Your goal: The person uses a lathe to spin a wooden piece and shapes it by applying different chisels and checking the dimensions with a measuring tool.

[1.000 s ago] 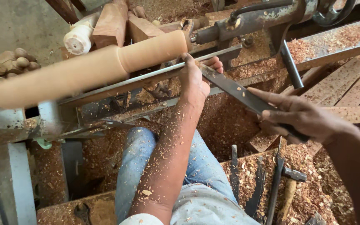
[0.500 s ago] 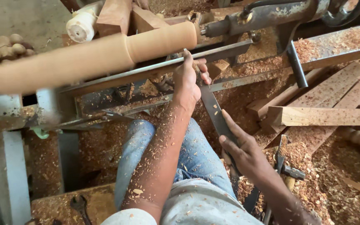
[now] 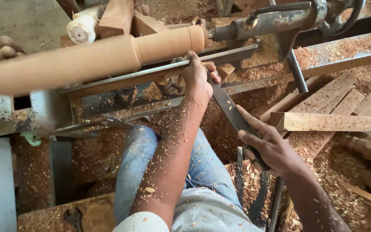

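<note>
Pressing the flat dark chisel [image 3: 232,114] down onto the long metal tool rest [image 3: 151,75] of the lathe, our left hand [image 3: 196,79] grips its front end, fingers curled over the blade and the rest's edge together. Our right hand [image 3: 271,146] is clenched around the chisel's back end, nearer our body, with the thumb laid along the top. The chisel runs slantwise from the rest down toward our lap. Just behind the rest, a round wooden workpiece [image 3: 95,58] lies lengthwise in the lathe, its right end touching the metal tailstock [image 3: 275,21]. We see sawdust thick across the lathe bed [image 3: 336,51] and along our left forearm. Loose wooden planks [image 3: 327,120] lie near the bed's right end, and a wrench [image 3: 74,217] lies on a low board at the bottom left.
</note>
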